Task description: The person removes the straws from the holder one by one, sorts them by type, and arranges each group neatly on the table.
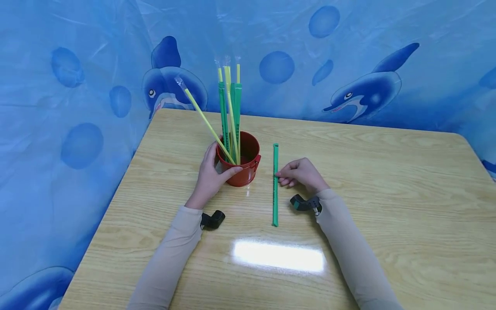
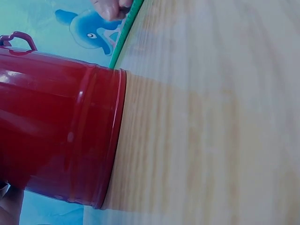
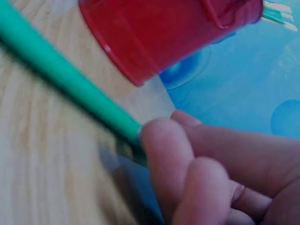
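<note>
A small red metal bucket (image 1: 239, 177) stands on the table, left of the middle. My left hand (image 1: 211, 174) grips its left side, thumb along the near rim and fingers behind the wall. Inside the bucket stand green-wrapped straws (image 1: 223, 112) and yellow straws (image 1: 205, 119) in clear wrappers, one leaning far left. A single green-wrapped straw (image 1: 275, 193) lies lengthwise right of the bucket. My right hand (image 1: 301, 174) pinches it near its middle, between thumb and fingertips. In the right wrist view, the fingertips (image 3: 166, 140) hide part of this straw.
The wooden table (image 1: 387, 193) runs far to the right. Behind and left of it hangs a blue sheet (image 1: 248, 26) printed with dolphins. A bright reflection lies on the near tabletop. A black wrist camera (image 1: 213, 219) sits by the left sleeve, another (image 1: 304, 203) by the right.
</note>
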A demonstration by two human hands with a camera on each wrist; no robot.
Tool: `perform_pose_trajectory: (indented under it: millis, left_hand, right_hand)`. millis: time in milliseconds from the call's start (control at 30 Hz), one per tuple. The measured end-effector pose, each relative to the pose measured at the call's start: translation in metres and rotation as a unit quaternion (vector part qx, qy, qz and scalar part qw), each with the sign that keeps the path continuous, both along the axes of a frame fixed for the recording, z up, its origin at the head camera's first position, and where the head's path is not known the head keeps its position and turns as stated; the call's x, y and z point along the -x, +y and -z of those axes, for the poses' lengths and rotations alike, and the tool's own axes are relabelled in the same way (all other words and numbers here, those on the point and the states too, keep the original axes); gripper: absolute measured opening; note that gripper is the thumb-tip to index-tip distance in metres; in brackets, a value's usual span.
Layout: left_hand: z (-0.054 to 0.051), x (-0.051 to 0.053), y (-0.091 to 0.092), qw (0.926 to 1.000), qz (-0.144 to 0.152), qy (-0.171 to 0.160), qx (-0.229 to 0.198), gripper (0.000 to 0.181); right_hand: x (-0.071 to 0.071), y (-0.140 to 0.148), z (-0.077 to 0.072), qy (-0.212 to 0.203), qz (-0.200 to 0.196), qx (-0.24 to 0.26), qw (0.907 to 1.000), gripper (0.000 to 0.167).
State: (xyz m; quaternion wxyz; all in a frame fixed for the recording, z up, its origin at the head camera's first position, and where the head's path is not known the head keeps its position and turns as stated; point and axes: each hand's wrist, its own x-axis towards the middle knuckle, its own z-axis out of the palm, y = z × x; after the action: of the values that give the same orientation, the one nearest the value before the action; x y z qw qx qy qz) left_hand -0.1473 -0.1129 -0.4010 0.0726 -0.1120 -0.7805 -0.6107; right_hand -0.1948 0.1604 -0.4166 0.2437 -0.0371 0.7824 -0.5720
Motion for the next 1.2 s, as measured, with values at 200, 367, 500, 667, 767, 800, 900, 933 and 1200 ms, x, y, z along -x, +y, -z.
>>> perform_pose_trajectory:
  millis: [200,367,500,667,767,800,900,933,1200]
  left_hand:
    - [-0.003,-0.002,0.000,0.9999,0.003,-0.015,0.002,0.084]
    - [-0.005,0.000,-0.001,1.0000,0.002,-0.006,0.002,0.085]
    - [-0.005,0.001,-0.001,1.0000,-0.001,-0.002,0.006,0.085]
    - [-0.003,0.000,-0.002,0.9999,-0.005,-0.013,0.008,0.084]
    - [-0.001,-0.002,-0.002,0.9999,-0.006,-0.012,0.006,0.083]
    - [0.000,-0.002,-0.002,0.9999,-0.006,-0.012,0.004,0.083]
    - [0.002,-0.003,0.000,0.9999,-0.006,-0.011,0.003,0.083]
    - [0.002,-0.002,0.001,0.9999,-0.004,-0.010,0.001,0.083]
    - [-0.003,-0.001,0.000,1.0000,0.001,-0.006,-0.002,0.082]
  right_hand:
    - [-0.003,0.008,-0.001,0.004,0.020,0.060,0.9980,0.022]
    - [-0.003,0.006,-0.015,0.032,0.035,0.082,0.9955,0.024]
    - [-0.004,-0.001,-0.029,0.077,0.041,0.086,0.9924,0.030]
    - [-0.001,-0.018,-0.051,0.134,0.028,0.076,0.9876,0.032]
    - [0.005,-0.034,-0.066,0.158,0.021,0.082,0.9838,0.025]
    - [0.008,-0.039,-0.070,0.165,0.020,0.083,0.9826,0.024]
    - [0.016,-0.053,-0.083,0.182,0.023,0.093,0.9786,0.020]
    - [0.018,-0.058,-0.087,0.187,0.027,0.095,0.9774,0.019]
    - [0.028,-0.087,-0.100,0.211,0.065,0.119,0.9679,0.016]
